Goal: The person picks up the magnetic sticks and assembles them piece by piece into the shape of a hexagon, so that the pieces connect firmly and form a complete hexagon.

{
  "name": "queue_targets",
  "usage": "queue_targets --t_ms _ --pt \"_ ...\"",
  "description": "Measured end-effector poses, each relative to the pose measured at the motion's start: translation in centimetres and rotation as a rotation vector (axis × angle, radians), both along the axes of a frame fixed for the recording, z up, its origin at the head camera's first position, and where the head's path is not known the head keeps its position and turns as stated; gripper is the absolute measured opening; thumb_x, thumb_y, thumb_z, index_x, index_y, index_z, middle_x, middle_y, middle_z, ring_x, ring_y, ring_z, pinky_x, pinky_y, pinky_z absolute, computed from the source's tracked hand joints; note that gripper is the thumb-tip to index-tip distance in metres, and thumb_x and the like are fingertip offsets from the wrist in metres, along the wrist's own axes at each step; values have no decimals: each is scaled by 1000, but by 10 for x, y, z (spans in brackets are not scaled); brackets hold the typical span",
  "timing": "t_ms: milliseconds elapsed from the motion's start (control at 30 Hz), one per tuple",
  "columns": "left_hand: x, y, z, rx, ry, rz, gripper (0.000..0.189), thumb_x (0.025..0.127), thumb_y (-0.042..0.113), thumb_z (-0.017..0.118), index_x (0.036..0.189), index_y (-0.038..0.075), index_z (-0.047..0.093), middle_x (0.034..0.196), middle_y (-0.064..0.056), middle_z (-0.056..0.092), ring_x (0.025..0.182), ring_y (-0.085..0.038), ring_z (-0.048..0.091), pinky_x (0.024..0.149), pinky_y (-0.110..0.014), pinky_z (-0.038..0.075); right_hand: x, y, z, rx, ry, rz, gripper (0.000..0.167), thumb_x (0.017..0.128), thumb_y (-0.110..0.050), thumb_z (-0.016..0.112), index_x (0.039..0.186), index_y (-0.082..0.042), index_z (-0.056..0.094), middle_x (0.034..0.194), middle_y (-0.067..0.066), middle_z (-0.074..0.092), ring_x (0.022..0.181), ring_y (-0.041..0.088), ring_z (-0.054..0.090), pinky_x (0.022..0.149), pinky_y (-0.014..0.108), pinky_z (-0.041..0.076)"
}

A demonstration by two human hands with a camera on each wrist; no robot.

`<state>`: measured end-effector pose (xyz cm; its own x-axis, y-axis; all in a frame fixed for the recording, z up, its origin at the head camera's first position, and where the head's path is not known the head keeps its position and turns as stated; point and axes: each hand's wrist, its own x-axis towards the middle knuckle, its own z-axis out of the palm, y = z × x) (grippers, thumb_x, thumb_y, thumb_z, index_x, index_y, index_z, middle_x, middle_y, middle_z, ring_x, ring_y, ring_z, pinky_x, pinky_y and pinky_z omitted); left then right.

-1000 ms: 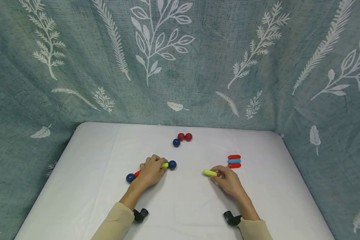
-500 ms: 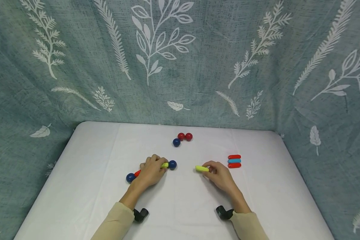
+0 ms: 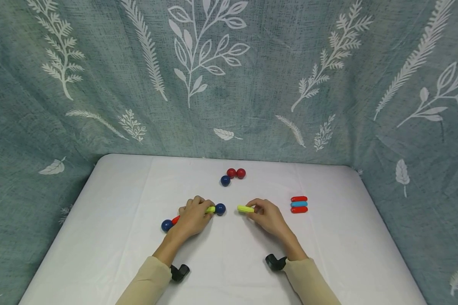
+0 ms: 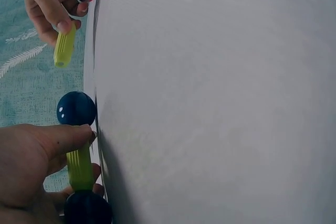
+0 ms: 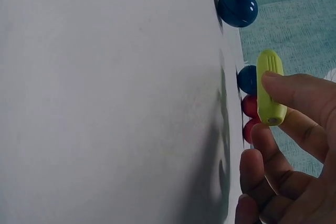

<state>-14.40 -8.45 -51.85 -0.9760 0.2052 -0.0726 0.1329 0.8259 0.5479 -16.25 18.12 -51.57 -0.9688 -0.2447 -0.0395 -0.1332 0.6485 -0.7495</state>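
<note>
My left hand (image 3: pixel 192 217) grips a chain of magnetic building rods and balls. At the chain's right end is a blue ball (image 3: pixel 220 209) on a yellow rod (image 4: pixel 80 170); another blue ball (image 4: pixel 88 208) joins that rod's other end. A red rod (image 3: pixel 175 220) and a blue ball (image 3: pixel 167 225) stick out left of the hand, which covers the middle. With thumb and fingers, my right hand (image 3: pixel 269 217) pinches a second yellow magnetic rod (image 5: pixel 270 90), ridged and with a small round dot at its end. This rod points left toward the chain's end ball, a short gap apart.
Farther back on the white-covered table (image 3: pixel 137 182) lie two red balls (image 3: pixel 241 173) and a blue ball (image 3: pixel 225 181), close together. To the right, two red rods (image 3: pixel 299 209) flank a light blue rod (image 3: pixel 299 204). A leaf-patterned curtain (image 3: pixel 267 84) hangs behind.
My right hand has moved left and slightly away from me with its yellow rod, narrowing the gap to the chain's end ball. The left hand and chain have stayed in place.
</note>
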Motion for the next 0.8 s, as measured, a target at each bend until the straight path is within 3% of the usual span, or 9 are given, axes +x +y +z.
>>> queue_targets --t_ms 800 --pt "0 0 -2 -10 10 2 26 96 24 68 122 22 67 120 -7 54 112 -29 48 89 -58 36 -5 -29 -8 58 8 50 17 87 -16 79 104 -17 74 81 -2 55 69 16 48 60 31 38"
